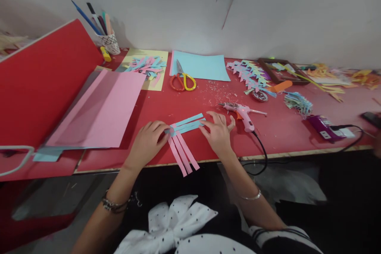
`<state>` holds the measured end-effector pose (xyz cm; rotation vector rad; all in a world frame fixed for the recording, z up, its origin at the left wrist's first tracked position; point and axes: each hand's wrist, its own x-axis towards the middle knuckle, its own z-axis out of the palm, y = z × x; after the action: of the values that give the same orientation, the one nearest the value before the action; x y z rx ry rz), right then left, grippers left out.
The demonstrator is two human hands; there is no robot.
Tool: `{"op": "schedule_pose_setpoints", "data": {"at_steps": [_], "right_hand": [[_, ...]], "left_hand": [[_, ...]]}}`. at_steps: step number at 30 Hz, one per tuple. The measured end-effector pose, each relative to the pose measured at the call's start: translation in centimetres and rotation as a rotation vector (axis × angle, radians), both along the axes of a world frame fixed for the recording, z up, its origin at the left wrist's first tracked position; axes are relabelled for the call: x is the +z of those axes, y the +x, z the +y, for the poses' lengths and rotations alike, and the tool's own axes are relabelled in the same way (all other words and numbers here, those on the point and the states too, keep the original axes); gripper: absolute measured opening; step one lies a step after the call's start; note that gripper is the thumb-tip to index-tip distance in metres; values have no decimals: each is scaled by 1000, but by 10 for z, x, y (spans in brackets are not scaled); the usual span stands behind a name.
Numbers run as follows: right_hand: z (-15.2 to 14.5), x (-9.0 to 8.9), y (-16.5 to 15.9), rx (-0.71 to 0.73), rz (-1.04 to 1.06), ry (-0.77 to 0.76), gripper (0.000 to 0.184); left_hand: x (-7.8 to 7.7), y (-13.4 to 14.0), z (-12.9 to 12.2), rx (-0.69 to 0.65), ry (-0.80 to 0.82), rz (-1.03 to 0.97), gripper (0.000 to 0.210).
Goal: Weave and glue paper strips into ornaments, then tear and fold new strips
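Observation:
Pink paper strips and blue paper strips cross in a small weave at the table's front edge. My left hand pinches the woven corner, thumb and fingers closed on it. At the other end, my right hand grips the tips of the blue strips between thumb and fingers. The pink strips fan out toward me, their ends hanging past the table edge. Just right of my right hand lies a pink glue gun with a black cord.
Scissors lie by a blue sheet. Pink sheets and a red board stand left. A pen cup is at the wall. Woven paper strips and a purple power box lie right.

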<state>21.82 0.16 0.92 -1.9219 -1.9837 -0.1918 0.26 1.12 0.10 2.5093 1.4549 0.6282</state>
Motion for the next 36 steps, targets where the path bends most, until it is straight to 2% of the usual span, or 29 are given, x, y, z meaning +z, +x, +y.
{"op": "schedule_pose_setpoints", "data": {"at_steps": [4,9,12,19,26,33,36], "right_hand": [[-3,3,-4,16,-51,-1,21],[-10,7,-26,324,-89,-101,29],[-11,8,-36,393,-72,-160,31],[-12,10,-27,231,0,-149,32],[-14,9,-35,341,-80,-165,35],[-15,9,-21,168,-33,-116,36],[-19,8,-17,149,-27,-79,39]], "left_hand": [[0,0,0,-7,16,0,22],[-1,1,0,1,35,-1,19],[-1,1,0,-1,37,6,19],[0,1,0,-4,8,-18,18],[-1,0,1,-14,29,-9,18],[-1,1,0,25,19,9,28],[1,3,-1,41,29,55,35]]}}
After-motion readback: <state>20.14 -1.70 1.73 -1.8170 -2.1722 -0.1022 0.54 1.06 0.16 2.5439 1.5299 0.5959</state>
